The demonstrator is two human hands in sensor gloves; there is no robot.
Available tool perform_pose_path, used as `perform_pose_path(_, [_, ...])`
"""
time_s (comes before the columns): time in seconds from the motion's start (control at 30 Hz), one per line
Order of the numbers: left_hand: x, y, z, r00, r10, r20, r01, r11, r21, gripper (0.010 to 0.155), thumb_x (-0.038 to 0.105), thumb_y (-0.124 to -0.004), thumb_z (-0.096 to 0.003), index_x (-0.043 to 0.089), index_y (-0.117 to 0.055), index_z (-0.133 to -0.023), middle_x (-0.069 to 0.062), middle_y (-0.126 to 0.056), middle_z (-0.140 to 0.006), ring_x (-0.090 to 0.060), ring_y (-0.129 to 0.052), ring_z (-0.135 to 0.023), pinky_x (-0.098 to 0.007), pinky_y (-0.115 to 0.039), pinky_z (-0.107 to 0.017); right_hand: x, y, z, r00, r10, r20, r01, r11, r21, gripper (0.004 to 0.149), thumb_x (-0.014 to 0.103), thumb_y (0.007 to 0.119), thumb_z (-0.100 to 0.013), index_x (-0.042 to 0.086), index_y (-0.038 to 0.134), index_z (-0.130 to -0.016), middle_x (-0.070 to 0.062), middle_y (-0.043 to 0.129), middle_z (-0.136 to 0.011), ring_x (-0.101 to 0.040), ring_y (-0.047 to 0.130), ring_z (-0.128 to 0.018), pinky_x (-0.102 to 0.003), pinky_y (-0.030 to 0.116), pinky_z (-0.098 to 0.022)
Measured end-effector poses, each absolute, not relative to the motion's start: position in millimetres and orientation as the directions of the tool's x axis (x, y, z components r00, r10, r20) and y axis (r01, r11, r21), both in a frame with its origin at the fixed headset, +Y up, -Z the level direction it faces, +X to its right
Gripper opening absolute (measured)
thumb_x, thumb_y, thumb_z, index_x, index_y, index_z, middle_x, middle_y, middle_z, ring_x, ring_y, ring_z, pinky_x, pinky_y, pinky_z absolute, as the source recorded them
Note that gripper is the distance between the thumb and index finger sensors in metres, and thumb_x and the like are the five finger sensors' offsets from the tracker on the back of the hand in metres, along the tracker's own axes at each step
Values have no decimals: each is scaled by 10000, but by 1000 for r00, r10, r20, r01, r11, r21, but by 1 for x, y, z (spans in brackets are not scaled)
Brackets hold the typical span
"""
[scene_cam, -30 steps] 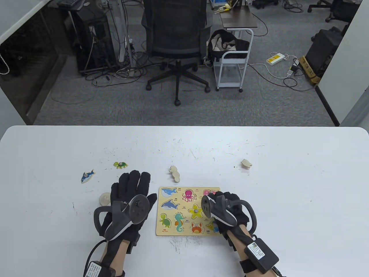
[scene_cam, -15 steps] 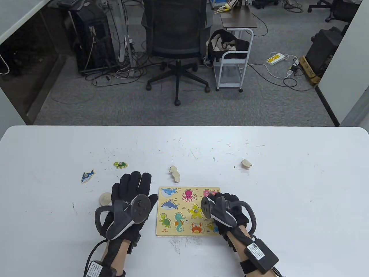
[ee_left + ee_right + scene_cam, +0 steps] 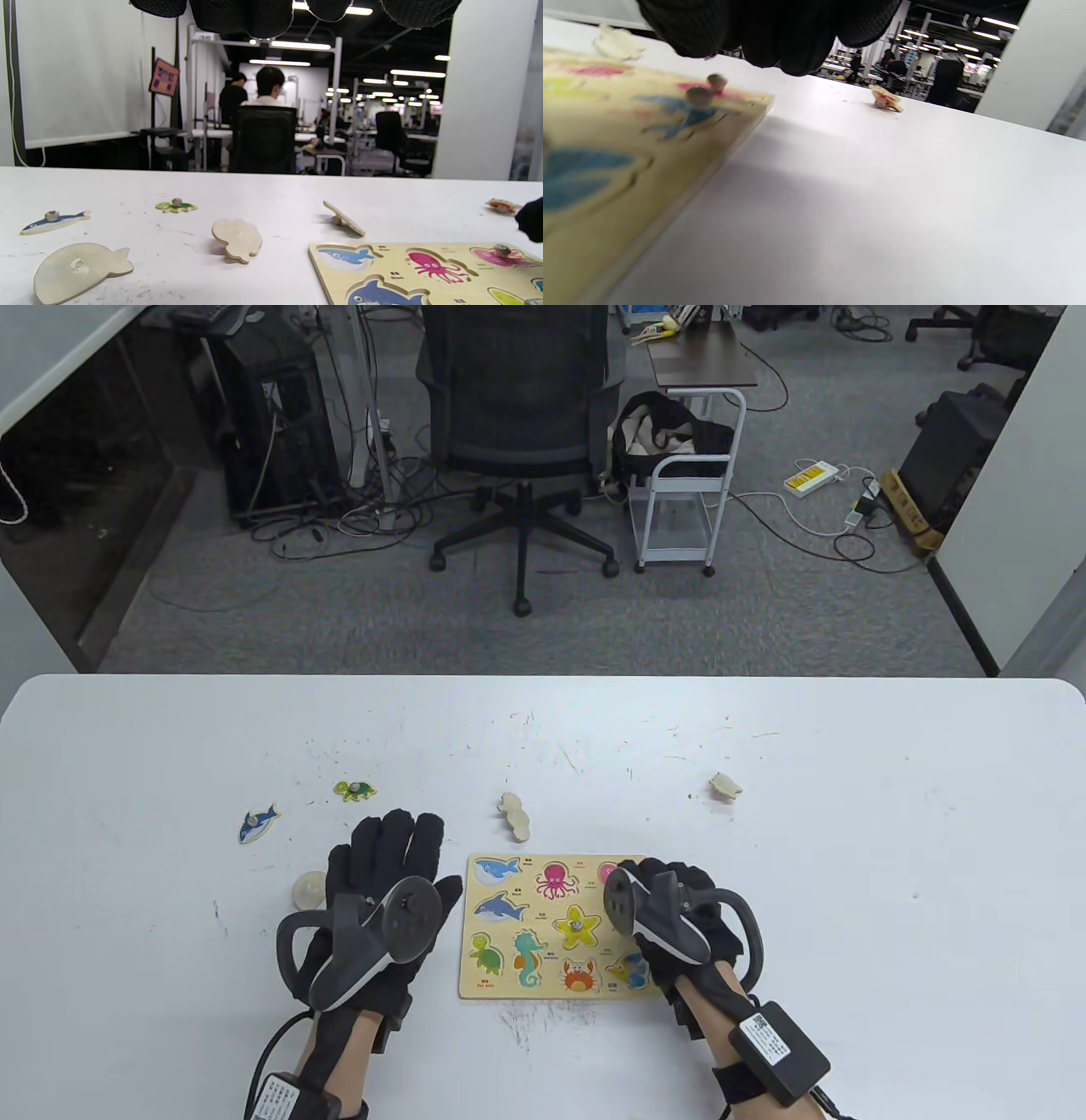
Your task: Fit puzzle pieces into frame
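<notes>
The wooden puzzle frame [image 3: 509, 988] lies flat near the table's front, with printed sea animals and some pegged pieces seated in it. My left hand [image 3: 392, 853] rests flat on the table, fingers spread, just left of the frame. Its fingertips [image 3: 263, 17] hang at the top of the left wrist view. My right hand [image 3: 668, 875] hovers over the frame's right column with curled fingers [image 3: 763, 34] and holds nothing that shows. A blue pegged piece [image 3: 691, 111] sits in the frame [image 3: 628, 178] below it.
Loose pieces lie around the frame: a blue fish [image 3: 257, 823], a green turtle [image 3: 354, 790], a face-down seahorse [image 3: 514, 817], a face-down whale [image 3: 80, 271], another face-down piece [image 3: 237, 239], and a tilted piece [image 3: 725, 786] to the right.
My right hand has moved away from me and slightly right along the frame's right edge, uncovering the fish picture at the frame's bottom right. My left hand has not moved.
</notes>
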State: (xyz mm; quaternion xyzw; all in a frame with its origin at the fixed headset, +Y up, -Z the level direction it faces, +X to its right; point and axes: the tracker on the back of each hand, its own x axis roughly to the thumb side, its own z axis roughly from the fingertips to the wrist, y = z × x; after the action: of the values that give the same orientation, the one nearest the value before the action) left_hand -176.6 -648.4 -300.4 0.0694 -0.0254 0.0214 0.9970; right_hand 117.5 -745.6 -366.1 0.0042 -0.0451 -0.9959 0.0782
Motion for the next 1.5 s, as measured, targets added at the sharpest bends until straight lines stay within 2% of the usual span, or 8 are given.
perform_pose_path(0.07, [-178, -649, -301, 998, 47, 50, -53, 989, 135, 736, 654, -632, -525, 380, -437, -1179, -46, -543, -1280, -362, -534, -1171, -599, -522, -839, 130, -732, -375, -993, -107, -59, 99, -988, 118, 556, 494, 828, -442, 409, 679, -971, 109, 794, -1008, -181, 857, -899, -450, 663, -741])
perform_pose_path(0.23, [-181, -647, -301, 998, 48, 38, -53, 989, 138, 735, 654, -632, -525, 381, -436, -1180, -47, -541, -1282, -364, -534, -1171, -599, -521, -839, 157, -707, -401, -976, -139, -169, 124, -988, 94, 656, 512, 816, -447, 411, 555, -1040, 94, 667, -1112, -221, 734, -1026, -474, 574, -800])
perform_pose_path(0.43, [-186, -646, -299, 998, 51, 22, -54, 988, 142, 735, 654, -630, -526, 381, -435, -1180, -47, -540, -1281, -365, -533, -1171, -600, -521, -839, 179, -698, -438, -950, -117, -288, 83, -988, 127, 717, 525, 801, -455, 408, 460, -1074, 85, 545, -1174, -247, 599, -1106, -484, 476, -841])
perform_pose_path(0.6, [-186, -646, -301, 999, 51, 18, -52, 990, 135, 735, 656, -627, -528, 383, -431, -1181, -47, -531, -1284, -365, -525, -1174, -599, -515, -842, 188, -711, -469, -920, -155, -360, 96, -980, 176, 736, 532, 795, -455, 409, 427, -1080, 89, 510, -1186, -237, 580, -1118, -485, 463, -847])
perform_pose_path(0.77, [-188, -647, -301, 999, 42, 11, -43, 991, 129, 735, 657, -627, -527, 383, -432, -1181, -47, -534, -1284, -365, -527, -1174, -599, -519, -841, 200, -734, -491, -901, -105, -420, 14, -977, 214, 718, 529, 797, -455, 410, 452, -1073, 97, 556, -1168, -206, 626, -1101, -481, 493, -841])
perform_pose_path(1.03, [-190, -646, -301, 998, 55, 7, -55, 990, 130, 734, 657, -627, -527, 383, -434, -1181, -49, -537, -1283, -366, -531, -1172, -599, -521, -840, 213, -770, -506, -861, -62, -505, -88, -960, 267, 677, 504, 796, -464, 420, 486, -1060, 114, 603, -1146, -177, 674, -1079, -479, 535, -829])
perform_pose_path(1.23, [-188, -650, -304, 999, 39, 4, -39, 993, 112, 734, 657, -626, -528, 382, -433, -1181, -45, -534, -1284, -365, -530, -1174, -598, -520, -841, 216, -781, -510, -843, -58, -534, -100, -960, 262, 617, 478, 792, -476, 441, 536, -1036, 139, 634, -1126, -162, 709, -1055, -477, 562, -816])
perform_pose_path(1.5, [-187, -651, -305, 1000, 28, 0, -28, 994, 103, 734, 657, -625, -528, 382, -433, -1182, -47, -538, -1282, -365, -532, -1173, -597, -523, -841, 214, -775, -508, -815, -59, -576, -87, -971, 222, 550, 475, 780, -488, 457, 591, -1004, 163, 701, -1081, -137, 760, -1017, -457, 601, -797])
